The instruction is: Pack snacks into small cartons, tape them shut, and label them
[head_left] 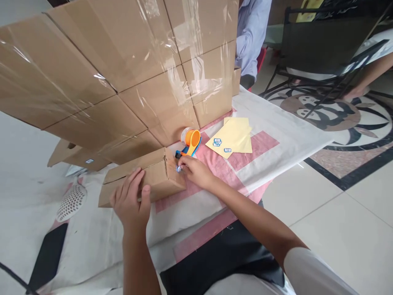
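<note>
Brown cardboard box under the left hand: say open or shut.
Shut: the brown cardboard box has its top flaps down, edges meeting.

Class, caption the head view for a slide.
Left hand on a box, right hand fingering a sticker at the box's end.

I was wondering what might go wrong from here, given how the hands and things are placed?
The sticker at the fingertips of the right hand might crease or sit crooked against the end of the small box.

The orange and blue tape dispenser lies very near that hand, so the fingers could knock it.

The box could shift if the left hand, resting on it, were to lift.
</note>
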Tool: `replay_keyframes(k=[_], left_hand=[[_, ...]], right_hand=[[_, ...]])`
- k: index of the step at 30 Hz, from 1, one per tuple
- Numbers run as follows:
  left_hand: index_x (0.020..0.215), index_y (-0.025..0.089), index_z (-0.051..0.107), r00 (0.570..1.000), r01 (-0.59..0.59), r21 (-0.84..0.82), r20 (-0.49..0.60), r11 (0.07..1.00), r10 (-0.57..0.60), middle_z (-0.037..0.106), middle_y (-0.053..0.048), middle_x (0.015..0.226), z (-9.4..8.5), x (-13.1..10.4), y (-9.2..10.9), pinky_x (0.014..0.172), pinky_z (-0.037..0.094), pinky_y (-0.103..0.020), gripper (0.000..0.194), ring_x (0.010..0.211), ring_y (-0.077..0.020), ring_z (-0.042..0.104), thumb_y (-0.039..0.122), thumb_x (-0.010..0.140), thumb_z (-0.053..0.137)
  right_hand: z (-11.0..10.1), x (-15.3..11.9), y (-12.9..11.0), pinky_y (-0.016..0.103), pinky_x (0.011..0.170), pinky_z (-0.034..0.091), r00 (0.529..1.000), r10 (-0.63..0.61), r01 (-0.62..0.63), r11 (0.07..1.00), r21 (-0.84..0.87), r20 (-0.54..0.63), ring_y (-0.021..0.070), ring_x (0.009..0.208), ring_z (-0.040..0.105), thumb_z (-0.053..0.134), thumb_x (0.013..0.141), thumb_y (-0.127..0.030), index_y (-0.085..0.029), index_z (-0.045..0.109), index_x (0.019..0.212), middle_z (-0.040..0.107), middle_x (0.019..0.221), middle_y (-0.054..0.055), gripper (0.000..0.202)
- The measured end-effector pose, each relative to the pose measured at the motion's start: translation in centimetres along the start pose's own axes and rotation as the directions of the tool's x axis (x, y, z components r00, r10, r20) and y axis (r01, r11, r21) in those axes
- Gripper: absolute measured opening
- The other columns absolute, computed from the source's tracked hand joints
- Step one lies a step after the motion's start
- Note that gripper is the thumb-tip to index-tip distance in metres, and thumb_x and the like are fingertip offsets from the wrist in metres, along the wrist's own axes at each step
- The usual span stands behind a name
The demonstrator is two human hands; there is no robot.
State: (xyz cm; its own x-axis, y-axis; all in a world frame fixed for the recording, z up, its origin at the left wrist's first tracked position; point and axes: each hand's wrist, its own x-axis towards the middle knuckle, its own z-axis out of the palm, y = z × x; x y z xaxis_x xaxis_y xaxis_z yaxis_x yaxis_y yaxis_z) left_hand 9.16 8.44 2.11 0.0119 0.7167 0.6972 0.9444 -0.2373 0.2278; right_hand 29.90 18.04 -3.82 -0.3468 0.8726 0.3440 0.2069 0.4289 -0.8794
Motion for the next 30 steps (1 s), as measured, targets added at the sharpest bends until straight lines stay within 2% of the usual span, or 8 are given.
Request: replay_keyframes(k=[7, 12, 14, 17, 20, 24, 27, 30], left_hand=[[0.130, 0.022, 0.069, 0.999, 0.040, -0.002, 0.000, 0.999, -0.040, 0.073, -0.012, 0.135, 0.3, -0.7, -0.4, 0.110, 0.036, -0.042, 0.036, 0.128, -0.0299, 0.066, 0.038, 0.103, 0.051], [0.128, 0.022, 0.070, 0.999, 0.047, -0.006, 0.014, 0.999, -0.046, 0.073, -0.012, 0.135, 0.1, -0.6, -0.2, 0.110, 0.035, -0.042, 0.036, 0.127, -0.0300, 0.066, 0.040, 0.103, 0.051], [0.129, 0.022, 0.069, 0.998, 0.053, -0.005, 0.024, 0.999, -0.053, 0.073, -0.011, 0.135, 0.1, -0.6, -0.1, 0.110, 0.035, -0.042, 0.037, 0.127, -0.0295, 0.066, 0.040, 0.103, 0.051], [0.129, 0.023, 0.069, 0.997, 0.062, 0.023, 0.039, 0.998, -0.063, 0.072, -0.010, 0.137, 0.0, -0.7, -0.1, 0.111, 0.035, -0.041, 0.037, 0.127, -0.0285, 0.066, 0.040, 0.104, 0.049], [0.132, 0.023, 0.068, 0.996, 0.037, 0.070, 0.079, 0.997, -0.042, 0.071, -0.008, 0.139, -0.2, -0.8, -0.8, 0.109, 0.036, -0.041, 0.039, 0.127, -0.0279, 0.066, 0.040, 0.106, 0.044], [0.130, 0.026, 0.067, 0.988, -0.064, 0.084, 0.144, 0.994, 0.051, 0.072, -0.006, 0.137, 0.0, -0.5, -2.0, 0.103, 0.038, -0.040, 0.039, 0.127, -0.0277, 0.066, 0.043, 0.106, 0.041], [0.127, 0.027, 0.067, 0.991, -0.077, 0.089, 0.119, 0.993, 0.066, 0.073, -0.004, 0.135, 0.4, -0.4, -2.1, 0.100, 0.039, -0.040, 0.038, 0.126, -0.0271, 0.067, 0.044, 0.106, 0.041], [0.128, 0.027, 0.066, 0.995, -0.066, 0.086, 0.084, 0.994, 0.059, 0.073, -0.003, 0.135, 0.4, -0.8, -2.0, 0.099, 0.038, -0.040, 0.038, 0.125, -0.0264, 0.067, 0.044, 0.106, 0.041]], right_hand=[[1.2, -0.3, 0.2, 0.031, 0.081, 0.044, 1.000, -0.009, 0.010, 0.999, 0.046, -0.020, 0.0207, 0.089, 0.062, 0.047, 0.092, -0.008, -0.023, 0.054, 0.090, 0.064, 0.092, 0.002, 0.017], [1.9, -0.2, 0.4, 0.029, 0.075, 0.045, 0.984, 0.162, -0.156, 0.984, 0.089, -0.070, 0.0189, 0.082, 0.062, 0.058, 0.092, -0.017, -0.024, 0.057, 0.106, 0.065, 0.092, -0.001, 0.015], [1.9, -0.4, 0.4, 0.031, 0.078, 0.047, 0.967, 0.210, -0.200, 0.977, 0.076, -0.144, 0.0198, 0.084, 0.062, 0.064, 0.090, -0.018, -0.024, 0.059, 0.110, 0.064, 0.091, 0.000, 0.022], [2.3, -1.6, 0.0, 0.036, 0.091, 0.049, 0.965, 0.144, -0.137, 0.990, 0.045, -0.219, 0.0215, 0.096, 0.063, 0.060, 0.091, -0.012, -0.022, 0.069, 0.101, 0.066, 0.100, 0.004, 0.017], [4.0, -3.7, -0.5, 0.036, 0.099, 0.050, 0.967, 0.118, -0.100, 0.991, 0.089, -0.225, 0.0213, 0.104, 0.064, 0.048, 0.092, -0.004, -0.022, 0.075, 0.115, 0.064, 0.108, 0.008, 0.040], [6.7, -4.8, 0.0, 0.038, 0.103, 0.052, 0.957, 0.205, -0.173, 0.971, 0.163, -0.204, 0.0232, 0.109, 0.060, 0.048, 0.086, -0.001, -0.021, 0.060, 0.149, 0.055, 0.113, 0.010, 0.067], [6.4, -3.8, 0.1, 0.040, 0.107, 0.051, 0.942, 0.317, -0.300, 0.942, 0.149, -0.110, 0.0270, 0.119, 0.056, 0.053, 0.074, 0.001, -0.017, 0.046, 0.160, 0.049, 0.120, 0.012, 0.088], [4.9, -3.8, -1.1, 0.043, 0.112, 0.048, 0.945, 0.326, -0.328, 0.936, 0.130, 0.042, 0.0292, 0.126, 0.054, 0.060, 0.068, -0.003, -0.018, 0.037, 0.164, 0.044, 0.135, 0.014, 0.100]])
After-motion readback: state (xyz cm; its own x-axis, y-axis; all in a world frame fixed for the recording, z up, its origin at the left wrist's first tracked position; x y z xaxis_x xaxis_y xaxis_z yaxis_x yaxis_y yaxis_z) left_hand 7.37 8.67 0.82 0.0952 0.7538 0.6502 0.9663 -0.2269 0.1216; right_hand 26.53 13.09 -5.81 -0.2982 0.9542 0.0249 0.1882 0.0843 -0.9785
